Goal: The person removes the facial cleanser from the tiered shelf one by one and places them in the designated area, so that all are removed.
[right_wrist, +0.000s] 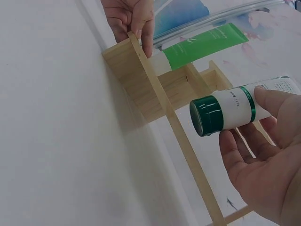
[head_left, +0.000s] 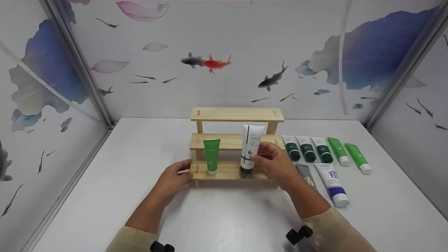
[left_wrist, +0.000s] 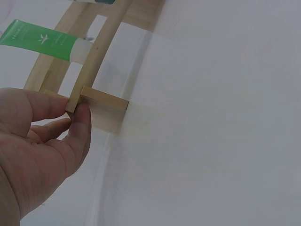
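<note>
A three-step wooden rack (head_left: 227, 140) stands at the middle of the white table. My left hand (head_left: 174, 179) pinches the left end of its lowest step between thumb and fingers, plain in the left wrist view. On that step a green tube (head_left: 212, 157) stands upright on its white cap. My right hand (head_left: 276, 162) grips a white tube (head_left: 252, 147) with a dark green cap (right_wrist: 207, 116), held cap down over the right part of the lowest step. In the right wrist view thumb and fingers lie on opposite sides of this tube.
Right of the rack lie three white tubes with dark green caps (head_left: 308, 155) and two more green tubes (head_left: 337, 150). Nearer are a grey tube (head_left: 306, 175) and a larger white tube with a blue band (head_left: 332, 183). Printed panels (head_left: 224, 91) wall the table's back and sides.
</note>
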`<state>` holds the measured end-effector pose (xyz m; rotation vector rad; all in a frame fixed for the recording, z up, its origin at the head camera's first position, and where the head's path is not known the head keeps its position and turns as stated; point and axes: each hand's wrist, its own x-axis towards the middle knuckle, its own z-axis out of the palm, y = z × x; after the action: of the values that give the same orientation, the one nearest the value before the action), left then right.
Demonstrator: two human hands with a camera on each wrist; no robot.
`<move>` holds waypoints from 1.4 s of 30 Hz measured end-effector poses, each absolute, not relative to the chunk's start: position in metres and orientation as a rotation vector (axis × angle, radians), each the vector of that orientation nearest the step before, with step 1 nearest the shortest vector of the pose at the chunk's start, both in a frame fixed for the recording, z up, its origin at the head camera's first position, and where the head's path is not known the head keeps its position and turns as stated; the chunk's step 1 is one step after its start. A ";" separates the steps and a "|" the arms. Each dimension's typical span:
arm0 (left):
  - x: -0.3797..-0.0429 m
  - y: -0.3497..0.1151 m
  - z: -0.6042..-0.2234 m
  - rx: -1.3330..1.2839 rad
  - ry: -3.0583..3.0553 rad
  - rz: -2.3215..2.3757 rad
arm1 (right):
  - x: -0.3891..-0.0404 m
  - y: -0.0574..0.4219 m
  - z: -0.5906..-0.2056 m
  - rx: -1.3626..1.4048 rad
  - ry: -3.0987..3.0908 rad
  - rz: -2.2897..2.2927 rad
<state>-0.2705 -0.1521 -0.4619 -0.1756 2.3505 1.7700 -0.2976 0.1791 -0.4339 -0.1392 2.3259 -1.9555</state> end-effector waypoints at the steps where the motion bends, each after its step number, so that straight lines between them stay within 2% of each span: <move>1: -0.270 -0.152 -0.462 -0.176 2.350 1.771 | -0.298 0.181 -0.433 -0.135 2.324 -1.965; 14: -0.271 -0.154 -0.463 -0.166 2.346 1.791 | -0.288 0.227 -0.427 -0.080 2.356 -1.929; 24: -0.272 -0.154 -0.462 -0.184 2.332 1.792 | -0.278 0.278 -0.424 0.066 2.457 -1.878; 30: -0.270 -0.154 -0.463 -0.188 2.345 1.775 | -0.275 0.309 -0.428 0.186 2.471 -1.841; 42: -0.270 -0.151 -0.463 -0.210 2.347 1.769 | -0.258 0.378 -0.444 0.189 2.411 -1.927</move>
<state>-0.2701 -0.1507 -0.4627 -0.2103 2.3469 1.7688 -0.2577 0.3784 -0.4440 0.1892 2.4107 -1.9266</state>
